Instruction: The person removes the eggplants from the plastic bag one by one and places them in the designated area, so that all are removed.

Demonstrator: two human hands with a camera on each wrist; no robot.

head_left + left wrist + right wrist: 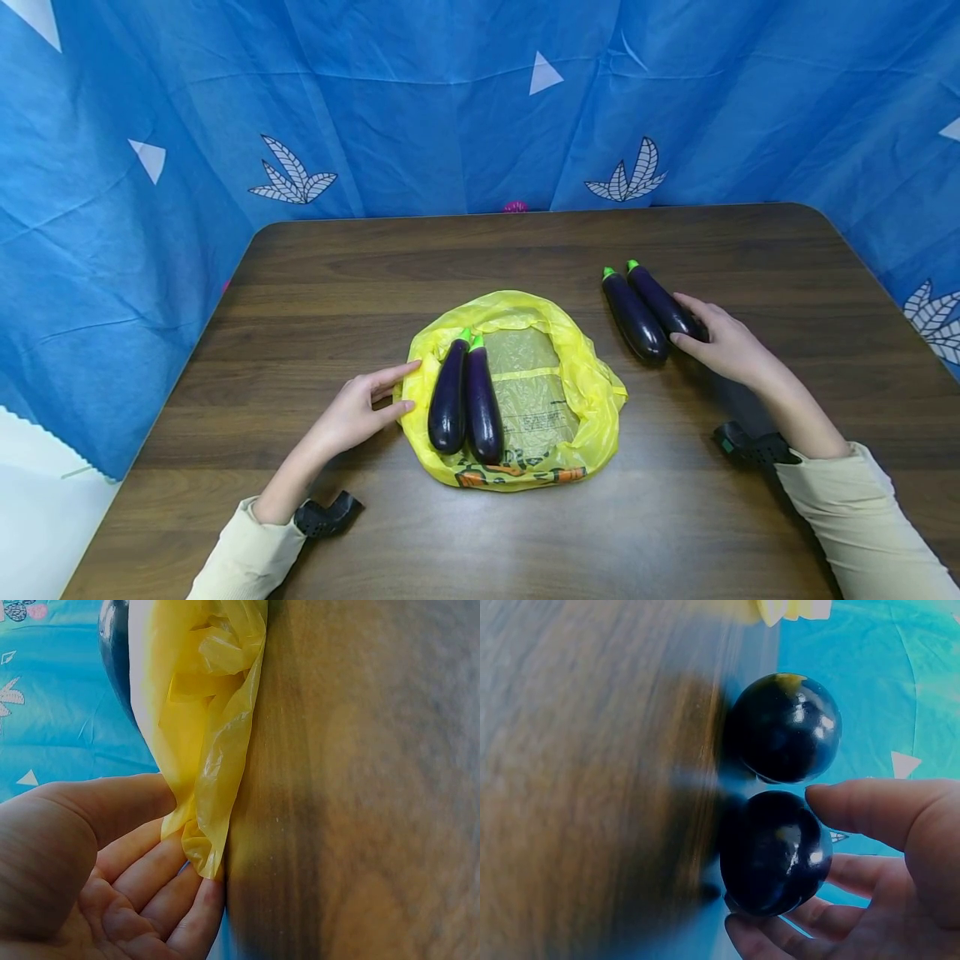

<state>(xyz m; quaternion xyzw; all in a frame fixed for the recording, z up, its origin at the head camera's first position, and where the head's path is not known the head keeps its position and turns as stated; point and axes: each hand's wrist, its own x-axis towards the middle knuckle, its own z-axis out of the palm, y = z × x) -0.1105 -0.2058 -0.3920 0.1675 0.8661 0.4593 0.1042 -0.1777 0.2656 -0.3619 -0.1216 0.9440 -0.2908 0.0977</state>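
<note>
A yellow plastic bag (600,392) lies with its mouth spread wide and its rim rolled down. Two dark purple eggplants (447,400) with green tips lie side by side in its left part. At the bag's left edge, my left hand (360,412) holds the rim (217,757) between thumb and fingers. To the right of the bag are two more eggplants, close together on the table. My right hand (723,342) grips the rightmost eggplant (776,855) near its thick end, thumb on one side and fingers round the other. Its neighbour (787,727) lies just left of it, untouched.
The brown wooden table (337,275) has rounded far corners. A blue cloth (450,125) with white leaf and triangle prints hangs behind it and along both sides. Black wrist devices (326,515) sit by both cream sleeves (847,492).
</note>
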